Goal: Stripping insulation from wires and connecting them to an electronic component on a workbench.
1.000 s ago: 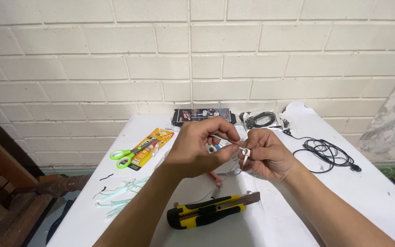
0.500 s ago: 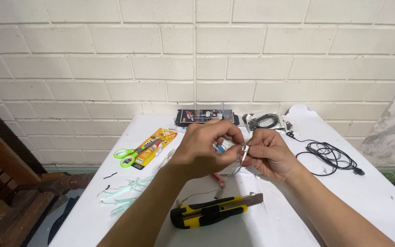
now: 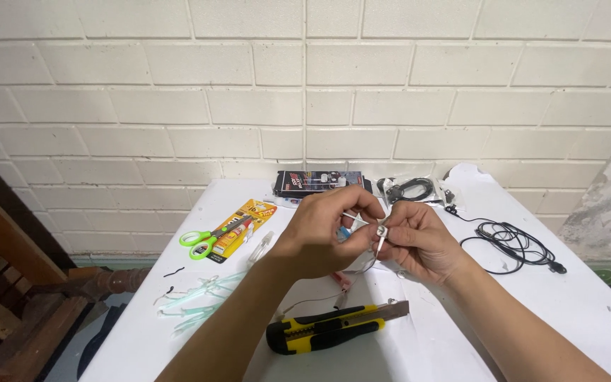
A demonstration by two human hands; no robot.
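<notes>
Head view: left hand [image 3: 323,230] and right hand [image 3: 419,240] pinch a small white earbud [image 3: 380,231] with thin wire above the white tabletop [image 3: 588,304]; a yellow-black utility knife [image 3: 330,329] lies near.

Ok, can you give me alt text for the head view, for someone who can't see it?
Two hands, left hand and right hand, pinch a small earbud with a thin white wire above a white table. A yellow-and-black utility knife lies just in front; green scissors, a glue pack and a black cable lie around, before a white brick wall.
</notes>
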